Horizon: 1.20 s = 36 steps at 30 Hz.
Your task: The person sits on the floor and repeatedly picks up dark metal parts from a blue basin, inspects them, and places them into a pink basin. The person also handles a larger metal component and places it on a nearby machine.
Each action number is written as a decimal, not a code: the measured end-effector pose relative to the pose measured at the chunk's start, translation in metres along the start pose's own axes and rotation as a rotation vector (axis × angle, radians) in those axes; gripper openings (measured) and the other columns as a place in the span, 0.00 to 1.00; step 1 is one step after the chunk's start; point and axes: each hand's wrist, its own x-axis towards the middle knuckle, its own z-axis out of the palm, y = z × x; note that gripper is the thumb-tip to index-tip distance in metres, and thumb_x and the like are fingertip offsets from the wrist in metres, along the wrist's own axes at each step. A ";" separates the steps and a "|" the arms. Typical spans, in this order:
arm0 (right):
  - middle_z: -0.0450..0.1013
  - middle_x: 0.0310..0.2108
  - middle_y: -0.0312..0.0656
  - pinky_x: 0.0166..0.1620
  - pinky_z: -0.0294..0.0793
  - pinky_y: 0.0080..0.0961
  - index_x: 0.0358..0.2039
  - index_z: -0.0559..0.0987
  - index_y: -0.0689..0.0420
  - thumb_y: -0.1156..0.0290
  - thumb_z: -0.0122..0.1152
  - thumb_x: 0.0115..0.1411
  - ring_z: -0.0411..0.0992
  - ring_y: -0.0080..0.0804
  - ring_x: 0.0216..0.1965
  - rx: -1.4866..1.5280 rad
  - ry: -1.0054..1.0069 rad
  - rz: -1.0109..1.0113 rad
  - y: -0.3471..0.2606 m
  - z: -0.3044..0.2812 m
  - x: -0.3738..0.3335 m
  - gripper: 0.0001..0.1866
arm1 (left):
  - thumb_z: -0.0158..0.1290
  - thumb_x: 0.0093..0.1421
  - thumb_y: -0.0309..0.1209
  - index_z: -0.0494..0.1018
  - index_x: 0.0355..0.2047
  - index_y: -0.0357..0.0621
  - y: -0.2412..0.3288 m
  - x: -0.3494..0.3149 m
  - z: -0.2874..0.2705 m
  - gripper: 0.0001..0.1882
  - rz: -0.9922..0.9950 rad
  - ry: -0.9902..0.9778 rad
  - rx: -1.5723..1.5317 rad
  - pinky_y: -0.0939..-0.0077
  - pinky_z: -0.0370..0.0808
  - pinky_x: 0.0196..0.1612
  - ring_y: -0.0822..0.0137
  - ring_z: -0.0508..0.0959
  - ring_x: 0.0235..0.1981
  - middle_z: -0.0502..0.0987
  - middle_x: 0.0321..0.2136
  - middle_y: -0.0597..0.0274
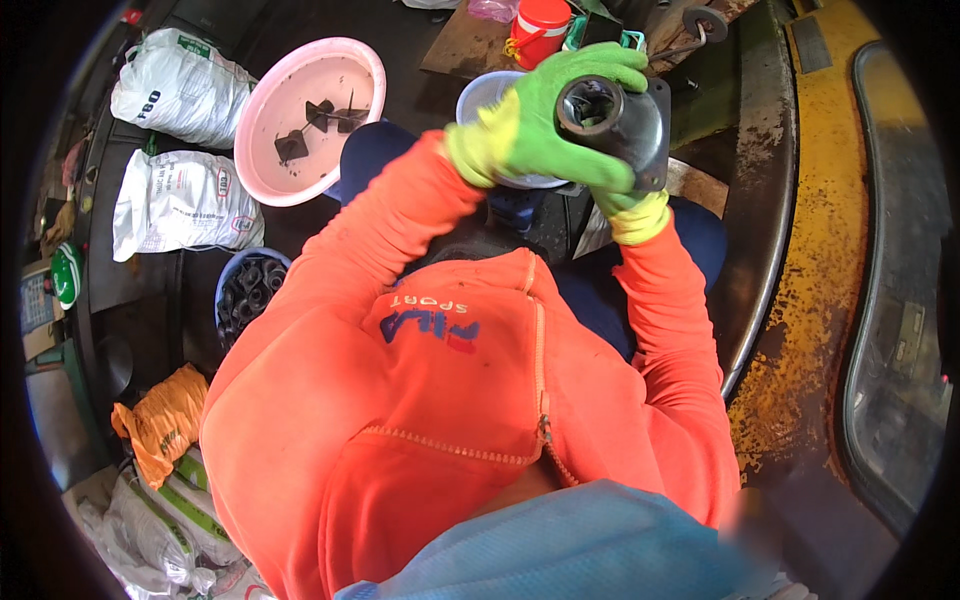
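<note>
My left hand [560,125], in a green glove with a yellow cuff, is closed round a black moulded part [650,130]. The part has a round open collar facing up and a squarish flange with small corner holes. Some loose-looking bits show inside the collar. Below the part is my right hand [618,203], gloved the same way; its fingers are hidden behind the part and the left hand. Under my left wrist stands a pale translucent basin [482,95], partly covered by the glove.
A pink basin [262,105] holds several dark pieces. Beside my left arm, a blue-rimmed tub [222,275] is full of black parts. White sacks [190,200] lie at the left. Beyond my hands stands a red lidded jug [540,32]; a rusty yellow metal panel [790,330] rises at the right.
</note>
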 end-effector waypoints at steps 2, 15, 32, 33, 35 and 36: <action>0.71 0.45 0.40 0.48 0.73 0.25 0.51 0.69 0.62 0.71 0.62 0.56 0.72 0.28 0.46 0.509 0.123 0.162 -0.001 0.013 -0.004 0.23 | 0.70 0.39 0.29 0.73 0.43 0.39 0.001 -0.012 0.021 0.28 0.039 0.192 0.069 0.67 0.70 0.54 0.62 0.74 0.50 0.75 0.48 0.53; 0.71 0.49 0.43 0.51 0.71 0.33 0.51 0.72 0.58 0.62 0.71 0.45 0.71 0.39 0.49 -0.241 -0.335 -0.166 -0.006 -0.015 -0.022 0.32 | 0.67 0.41 0.29 0.75 0.37 0.39 0.010 -0.003 -0.003 0.22 0.061 -0.247 -0.257 0.64 0.74 0.48 0.56 0.77 0.44 0.78 0.40 0.52; 0.64 0.17 0.33 0.11 0.46 0.16 0.40 0.75 0.57 0.41 0.37 0.66 0.48 0.17 0.08 1.401 0.086 0.633 -0.002 -0.024 -0.012 0.30 | 0.53 0.57 0.23 0.66 0.52 0.35 -0.034 -0.011 0.013 0.21 -0.376 0.411 -1.263 0.67 0.72 0.52 0.58 0.74 0.49 0.71 0.50 0.51; 0.67 0.21 0.34 0.13 0.46 0.16 0.44 0.74 0.58 0.44 0.40 0.66 0.49 0.16 0.09 1.152 0.137 0.533 -0.001 -0.025 -0.009 0.29 | 0.53 0.56 0.18 0.66 0.53 0.34 -0.037 -0.014 0.008 0.22 -0.417 0.426 -1.435 0.71 0.74 0.50 0.60 0.74 0.49 0.71 0.51 0.51; 0.68 0.24 0.35 0.14 0.47 0.14 0.48 0.73 0.59 0.50 0.44 0.66 0.51 0.15 0.11 0.693 0.306 0.598 0.000 -0.024 -0.005 0.25 | 0.58 0.53 0.23 0.65 0.54 0.35 -0.038 -0.020 0.010 0.27 -0.515 0.379 -0.784 0.70 0.73 0.51 0.60 0.73 0.50 0.70 0.51 0.50; 0.71 0.28 0.34 0.15 0.49 0.14 0.48 0.74 0.60 0.57 0.50 0.65 0.54 0.14 0.13 0.665 0.355 0.642 0.001 -0.023 -0.003 0.19 | 0.62 0.50 0.26 0.65 0.55 0.36 -0.038 -0.023 0.012 0.31 -0.551 0.342 -0.530 0.69 0.72 0.52 0.59 0.72 0.51 0.69 0.52 0.50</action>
